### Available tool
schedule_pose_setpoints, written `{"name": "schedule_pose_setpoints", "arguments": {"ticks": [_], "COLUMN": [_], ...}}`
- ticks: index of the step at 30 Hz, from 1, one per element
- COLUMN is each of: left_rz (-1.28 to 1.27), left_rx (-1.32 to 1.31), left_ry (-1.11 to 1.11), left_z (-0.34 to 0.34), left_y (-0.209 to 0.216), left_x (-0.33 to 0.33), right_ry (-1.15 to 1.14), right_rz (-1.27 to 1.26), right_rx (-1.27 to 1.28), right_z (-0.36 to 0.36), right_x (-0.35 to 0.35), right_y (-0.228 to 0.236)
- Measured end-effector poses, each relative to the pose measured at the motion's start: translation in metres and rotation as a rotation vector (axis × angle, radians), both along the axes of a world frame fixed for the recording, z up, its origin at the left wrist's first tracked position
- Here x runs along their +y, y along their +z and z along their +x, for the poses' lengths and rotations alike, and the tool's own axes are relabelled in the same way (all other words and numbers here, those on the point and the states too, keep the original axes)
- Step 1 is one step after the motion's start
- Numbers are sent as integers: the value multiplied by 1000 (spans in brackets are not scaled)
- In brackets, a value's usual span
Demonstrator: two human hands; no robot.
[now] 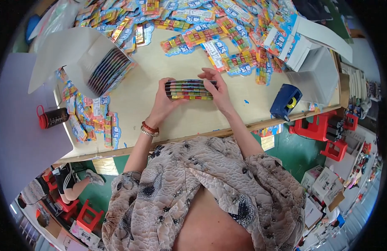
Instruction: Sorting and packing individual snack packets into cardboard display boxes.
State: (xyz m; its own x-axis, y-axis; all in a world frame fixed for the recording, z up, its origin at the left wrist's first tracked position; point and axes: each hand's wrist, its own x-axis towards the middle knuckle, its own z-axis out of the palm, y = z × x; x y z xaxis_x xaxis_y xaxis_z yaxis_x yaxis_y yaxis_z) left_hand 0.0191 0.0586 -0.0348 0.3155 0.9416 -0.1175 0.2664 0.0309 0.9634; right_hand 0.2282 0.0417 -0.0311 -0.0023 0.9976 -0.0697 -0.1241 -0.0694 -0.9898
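Left hand [160, 100] curls around the left end of a stack of packs [189, 90] – thumb along the near side – and has hold of it over the middle of the table [193, 119], toward the front edge. From my remote seat I read the rest from left to right. Loose packs [91, 119] lie by the table's left edge; behind them, toward the far-left corner, a white container [91, 44] holds packs in a row. A heap of packs [202, 31] spreads along the far edge. Near the front-right corner sits a blue tape dispenser [281, 102], with a clear bin [319, 75] behind it by the right edge.

For good handling, I would judge, the stack's ends want evening with light, level pressure, so that no layer slips or bends. Pose: the left forearm rises from the front edge, the wrist nearly straight. At the stack's right end, the right hand [220, 92] has its fingers bent and partly spread, their tips raised past the far side – whether it grips, I cannot tell.
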Motion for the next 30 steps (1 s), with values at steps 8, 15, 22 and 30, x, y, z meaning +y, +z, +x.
{"name": "schedule_pose_setpoints", "arguments": {"ticks": [8, 15, 22, 30], "left_rz": [64, 89, 119, 98], "left_rx": [-5, -32, -111, -124], "left_ry": [-71, -80, -150, -115], "left_z": [-11, -15, -17, -18], "left_y": [3, 7, 8, 7], "left_x": [-1, -14, -18, -28], "right_ry": [19, -154, 387, 626], "right_rz": [-35, 245, 277, 4], "right_rx": [-59, -952, -1318, -1187], "right_z": [4, 52, 108, 34], "right_x": [-3, 37, 100, 82], "right_y": [1, 33, 43, 62]}}
